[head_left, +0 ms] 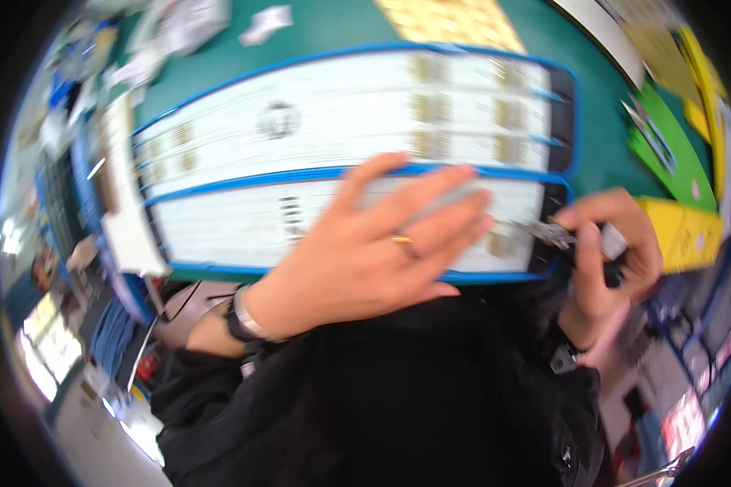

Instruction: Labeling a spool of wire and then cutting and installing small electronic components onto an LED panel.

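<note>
My left hand lies flat, fingers stretched out, over the nearer of two long white panels with blue edging. That near panel shows dark marks, gold-brown patches and a black right end. The farther panel lies alongside it, with more gold-brown patches and a round grey mark. At the near panel's right end, my right hand is closed around a small silvery metal tool with dark parts. Motion blur hides its exact kind. Its metal end points left, over the black end of the panel.
Both panels rest on a green tabletop. To the right are a green sheet with a metal tool on it and a yellow piece. Crumpled white plastic and a yellowish sheet lie at the back.
</note>
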